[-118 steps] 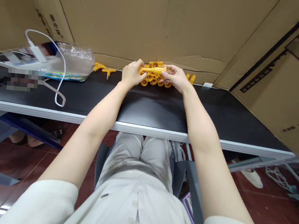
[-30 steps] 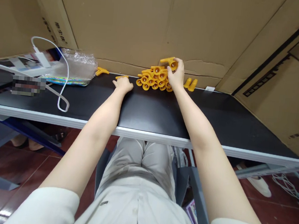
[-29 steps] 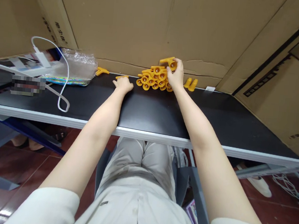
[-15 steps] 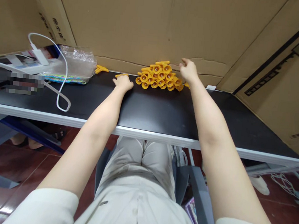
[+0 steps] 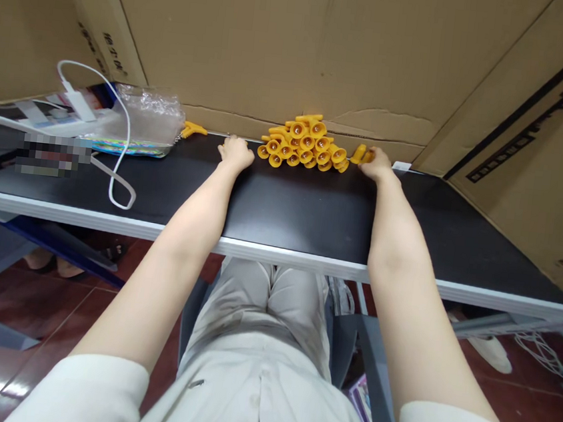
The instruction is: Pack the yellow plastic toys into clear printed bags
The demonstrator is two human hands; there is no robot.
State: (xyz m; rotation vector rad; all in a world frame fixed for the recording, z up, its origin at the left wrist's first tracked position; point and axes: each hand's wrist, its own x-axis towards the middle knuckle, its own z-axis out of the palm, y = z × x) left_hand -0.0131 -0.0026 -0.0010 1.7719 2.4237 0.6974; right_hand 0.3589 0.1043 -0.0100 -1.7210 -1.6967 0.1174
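Note:
Yellow plastic pieces (image 5: 306,143), each with a round flared cup end, lie in a stacked heap against the cardboard, cups facing me. My right hand (image 5: 379,164) is at the heap's right side, its fingers closed around one yellow piece (image 5: 368,156). Another yellow piece (image 5: 358,153) stands just left of those fingers. Left of the heap, my left hand (image 5: 237,154) rests low on the table with curled fingers. It covers the spot where a yellow piece showed earlier, and the hand hides most of what is in it.
A loose yellow piece (image 5: 194,129) lies farther left, beside a clear plastic bag (image 5: 153,117). A white cable (image 5: 125,154) and a power strip (image 5: 61,126) lie on the black tabletop (image 5: 302,206). Cardboard walls (image 5: 259,41) close off the back and sides.
My right hand has come down from above the heap's right side to the tabletop and closed on a yellow piece. My left hand stays almost in place.

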